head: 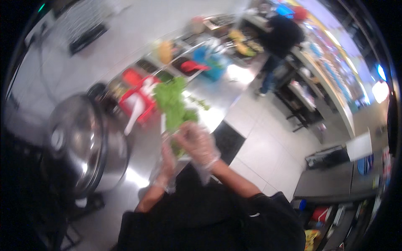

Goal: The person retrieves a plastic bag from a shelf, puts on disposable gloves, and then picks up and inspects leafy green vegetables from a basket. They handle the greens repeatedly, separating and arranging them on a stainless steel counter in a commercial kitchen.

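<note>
Clear plastic gloves cover both my hands. My left hand (168,161) is upright along the left side of a white tray (163,123), its fingertips close to the rim. Over the tray's near part, my right hand (198,143) has its fingers bent inward, and motion blur hides whether anything is between them. Green leaf lettuce (171,97) lies in the tray and spreads past its far end. Some small leafy sprigs (200,103) lie just right of the lettuce. Part of the greens is hidden under my right hand.
A large lidded steel pot (75,144) stands left on the steel counter (141,153). Red containers (138,106), one with a white spoon (135,114), sit beyond it. Farther back are ingredient pans, a red ladle (193,66) and a blue container (213,67). A person (281,40) stands far right.
</note>
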The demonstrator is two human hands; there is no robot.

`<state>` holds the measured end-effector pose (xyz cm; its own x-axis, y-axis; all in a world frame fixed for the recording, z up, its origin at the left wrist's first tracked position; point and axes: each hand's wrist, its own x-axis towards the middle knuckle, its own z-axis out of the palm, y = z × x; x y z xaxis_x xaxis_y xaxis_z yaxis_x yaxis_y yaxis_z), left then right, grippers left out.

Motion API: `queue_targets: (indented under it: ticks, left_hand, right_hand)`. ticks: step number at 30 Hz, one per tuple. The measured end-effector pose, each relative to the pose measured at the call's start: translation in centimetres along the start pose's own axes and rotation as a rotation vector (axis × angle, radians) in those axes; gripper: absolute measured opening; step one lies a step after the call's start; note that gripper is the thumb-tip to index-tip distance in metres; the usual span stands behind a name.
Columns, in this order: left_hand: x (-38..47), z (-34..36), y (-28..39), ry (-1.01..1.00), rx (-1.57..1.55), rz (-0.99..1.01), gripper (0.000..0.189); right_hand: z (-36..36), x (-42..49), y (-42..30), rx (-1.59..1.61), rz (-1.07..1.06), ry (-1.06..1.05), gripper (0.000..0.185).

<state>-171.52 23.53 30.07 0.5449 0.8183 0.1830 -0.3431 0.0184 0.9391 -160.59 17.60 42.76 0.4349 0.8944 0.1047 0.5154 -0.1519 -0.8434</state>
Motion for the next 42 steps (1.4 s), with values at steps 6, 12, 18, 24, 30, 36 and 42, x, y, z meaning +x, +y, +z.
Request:
queue_targets:
  ticks: [6, 12, 18, 24, 30, 36, 42]
  left_hand:
    - [-0.1, 3.7, 2.3, -0.022, 0.045, 0.022, 0.052]
    - [-1.0, 8.8, 3.1, 0.062, 0.157, -0.202, 0.043]
    - [-0.8, 13.3, 3.9, 0.099, -0.216, -0.438, 0.039]
    - [-1.9, 16.1, 2.3, 0.119, -0.361, -0.483, 0.041]
    - [-2.7, 17.8, 1.2, 0.163, -0.428, -0.518, 0.034]
    - [-3.2, 17.4, 0.3, 0.154, -0.464, -0.431, 0.036]
    - [-1.9, 16.3, 4.7, 0.322, -0.470, -0.443, 0.037]
  right_hand:
    - [-3.2, 0.2, 1.4, -0.074, -0.160, 0.086, 0.019]
    - [-6.9, -1.7, 5.9, 0.048, -0.023, 0.063, 0.022]
    - [-9.6, -5.2, 6.5, 0.290, 0.073, 0.228, 0.017]
    - [-11.5, -7.8, 9.2, 0.263, 0.054, 0.309, 0.016]
    - [-12.4, -10.2, 10.5, 0.438, 0.059, 0.272, 0.013]
    - [-12.8, -11.5, 10.9, -0.049, -0.366, 0.214, 0.030]
    - [-12.4, -11.2, 8.4, 0.004, -0.471, 0.181, 0.029]
